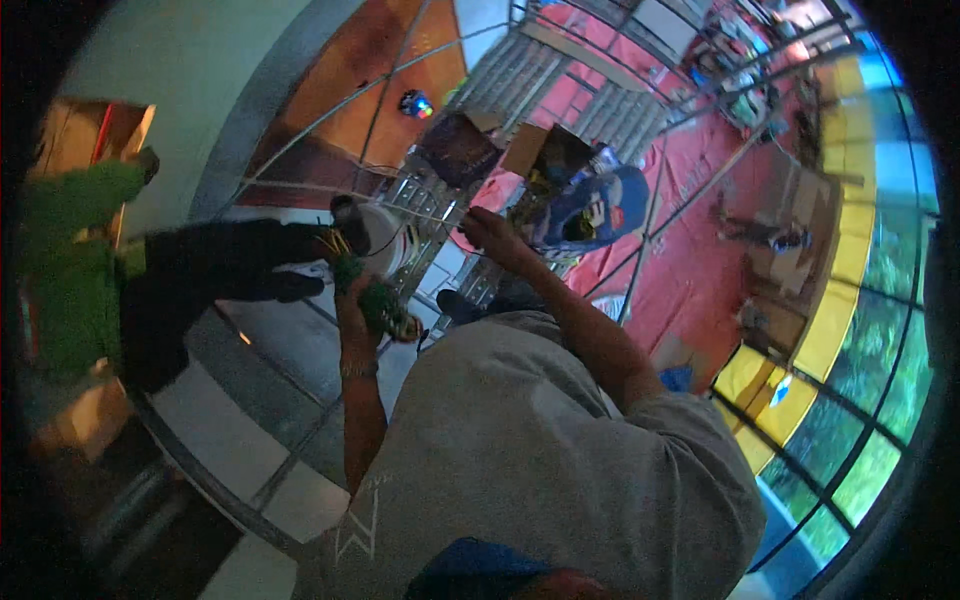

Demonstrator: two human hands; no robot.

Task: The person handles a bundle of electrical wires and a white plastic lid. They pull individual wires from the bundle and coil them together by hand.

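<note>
My left hand (pixel 352 306) is closed around a dark green bundle (pixel 376 304) with thin yellow-orange strands (pixel 338 240) sticking out at its top. Whether it is wire or cord, I cannot make out. My right hand (pixel 488 232) reaches forward with its fingers curled together, near the end of a thin scaffold bar (pixel 400 207). What it grips, if anything, is too dark to see. Just right of it lies a blue tool bag (pixel 612 205) with things inside. A pale bucket (pixel 385 238) stands between my hands, beyond the green bundle.
Two open boxes (pixel 456 150) (pixel 560 158) sit on the metal scaffold platform (pixel 490 85). Scaffold bars (pixel 690 195) cross around me. At left stands a person in a green top (pixel 70 240) and dark trousers. Pink sheeting (pixel 690 260) spreads below right; a small coloured light (pixel 415 104) glows ahead.
</note>
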